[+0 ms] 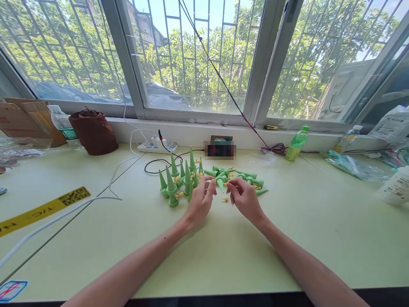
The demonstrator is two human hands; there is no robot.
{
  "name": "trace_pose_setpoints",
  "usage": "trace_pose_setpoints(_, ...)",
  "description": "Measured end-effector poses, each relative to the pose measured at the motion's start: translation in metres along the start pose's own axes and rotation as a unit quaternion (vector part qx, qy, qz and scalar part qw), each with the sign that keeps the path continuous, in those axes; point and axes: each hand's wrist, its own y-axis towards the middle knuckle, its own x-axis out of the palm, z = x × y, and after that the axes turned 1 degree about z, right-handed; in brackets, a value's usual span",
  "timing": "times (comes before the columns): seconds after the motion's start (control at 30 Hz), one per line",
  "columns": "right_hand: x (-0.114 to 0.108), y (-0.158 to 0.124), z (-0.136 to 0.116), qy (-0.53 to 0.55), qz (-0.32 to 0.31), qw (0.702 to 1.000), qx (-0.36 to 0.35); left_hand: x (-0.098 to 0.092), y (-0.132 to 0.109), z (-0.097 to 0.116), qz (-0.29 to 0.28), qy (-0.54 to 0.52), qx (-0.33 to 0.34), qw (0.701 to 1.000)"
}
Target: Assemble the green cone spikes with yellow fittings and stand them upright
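Green spike (220, 183) | tip pointing nearward | long axis perhaps flat

"What colour do we call the cones (171, 184)?"

"Green, we'd say, plain all over; the little fittings (225, 199) among them look yellow-orange to us; the tabletop (223, 260) we see as pale yellow-green."

"And which patterns do we have?"

"We find one on the flat strip (47, 210), yellow with black lettering and a speckled black square code; our sticker (12, 290) has a blue outline on white, with red marks inside."

"What else do we get?"

"We have a dark reddish-brown bag (93, 133); brown cardboard (19, 123); a white power strip (147, 148); a bottle (293, 147) with a bright green cap; grey window frames (128, 64)."
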Motion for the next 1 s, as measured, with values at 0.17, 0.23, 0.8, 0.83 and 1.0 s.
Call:
trace_pose_setpoints(0.17,0.0003,-0.002,-0.0022,-0.012,-0.024,0.999,-0.017,0.0,0.0024,0.0007,-0.046,-0.104,-0.058,0.992)
trace_pose_setpoints(0.23,0.0002,-0.0018,-0.0026,-0.009,-0.022,1.0,-0.018,-0.0001,0.0019,0.0019,-0.041,-0.114,-0.063,0.991)
trace_pose_setpoints(0.8,0.0002,0.0004,-0.0015,-0.01,-0.017,0.999,0.036,0.0016,-0.0029,-0.005,-0.055,0.064,0.072,0.994)
trace_pose_setpoints(0.83,0.0002,0.0006,-0.0019,-0.006,-0.017,0.999,0.04,0.0017,-0.0029,-0.0046,-0.051,0.074,0.079,0.993)
trace_pose_setpoints(1.0,-0.0005,0.0014,-0.0047,0.018,-0.018,0.998,0.059,0.0017,-0.0033,-0.0036,-0.04,0.109,0.103,0.988)
